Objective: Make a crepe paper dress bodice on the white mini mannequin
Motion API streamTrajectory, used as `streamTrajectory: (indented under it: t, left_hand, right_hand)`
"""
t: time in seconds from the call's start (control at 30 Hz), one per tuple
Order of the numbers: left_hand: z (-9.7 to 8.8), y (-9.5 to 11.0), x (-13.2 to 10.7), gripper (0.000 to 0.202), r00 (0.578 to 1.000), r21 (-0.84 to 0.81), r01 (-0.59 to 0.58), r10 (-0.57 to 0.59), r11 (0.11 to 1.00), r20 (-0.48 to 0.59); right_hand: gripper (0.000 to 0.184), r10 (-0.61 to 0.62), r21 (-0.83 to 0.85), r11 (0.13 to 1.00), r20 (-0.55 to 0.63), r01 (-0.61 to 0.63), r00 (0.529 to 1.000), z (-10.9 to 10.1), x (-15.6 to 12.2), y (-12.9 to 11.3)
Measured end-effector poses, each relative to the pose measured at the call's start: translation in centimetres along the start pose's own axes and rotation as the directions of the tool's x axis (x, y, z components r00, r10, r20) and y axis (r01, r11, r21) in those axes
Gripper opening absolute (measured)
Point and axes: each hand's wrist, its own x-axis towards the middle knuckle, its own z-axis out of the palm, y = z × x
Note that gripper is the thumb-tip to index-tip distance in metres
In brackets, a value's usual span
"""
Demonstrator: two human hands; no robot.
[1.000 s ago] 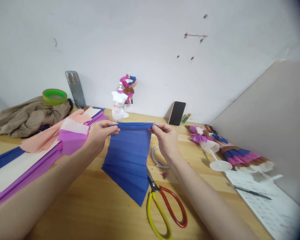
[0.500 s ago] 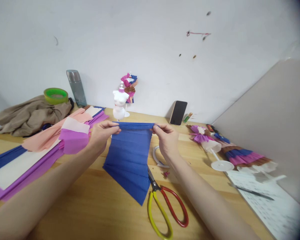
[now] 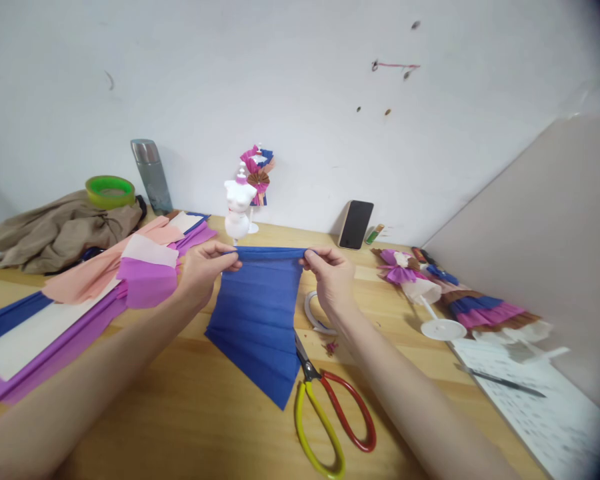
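A sheet of blue crepe paper [image 3: 260, 300] hangs between my two hands, its top edge folded into a narrow band and stretched level. My left hand [image 3: 207, 268] pinches the left end of that band, and my right hand [image 3: 333, 275] pinches the right end. Crosswise creases run down the sheet, and its pointed lower edge reaches toward the table. Scissors [image 3: 310, 373] with one yellow and one red handle lie beside the paper, the blade tips partly covered by it. Past the paper stands a small white dress form [image 3: 239, 207]. A white tape roll [image 3: 311, 315] sits partly behind my right hand.
Purple, peach, white and blue crepe paper [image 3: 150, 280] is heaped at left, near brown cloth [image 3: 55, 230], green tape [image 3: 110, 192] and a flask [image 3: 153, 177]. A phone [image 3: 356, 225] leans on the wall. Dressed forms [image 3: 485, 310], a pen [image 3: 505, 383] and printed paper [image 3: 540, 413] lie right.
The folded band at the paper's top looks flatter and smoother than before. Both hands keep their pinch, with my right hand shifted very slightly left.
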Motion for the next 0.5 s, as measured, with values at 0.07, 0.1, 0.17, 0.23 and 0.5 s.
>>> streamTrajectory:
  t: [0.07, 0.1, 0.17, 0.23, 0.5]
  left_hand:
    - [0.0, 0.1, 0.0, 0.026, 1.000, 0.005, -0.004, 0.004, 1.000, -0.004]
    - [0.1, 0.1, -0.1, 0.027, 1.000, 0.006, -0.008, 0.008, 1.000, -0.008]
    - [0.1, 0.1, -0.1, 0.028, 1.000, 0.010, -0.022, 0.022, 1.000, -0.014]
    - [0.2, 0.0, -0.1, 0.027, 0.999, 0.015, -0.044, 0.044, 0.999, -0.021]
    - [0.0, -0.7, 0.4, 0.035, 0.990, 0.092, -0.131, 0.135, 0.987, -0.036]
  right_hand:
    - [0.017, -0.004, -0.006, 1.000, 0.000, 0.004, 1.000, 0.0, 0.0, 0.1]
    - [0.016, -0.008, -0.009, 1.000, 0.000, 0.008, 1.000, 0.0, 0.0, 0.2]
    - [0.016, -0.020, -0.014, 1.000, 0.002, 0.020, 1.000, 0.0, -0.1, 0.3]
    - [0.017, -0.034, -0.014, 0.999, 0.006, 0.034, 0.999, 0.0, 0.0, 0.5]
    - [0.019, -0.102, -0.057, 0.993, 0.028, 0.104, 0.994, -0.4, 0.4, 1.1]
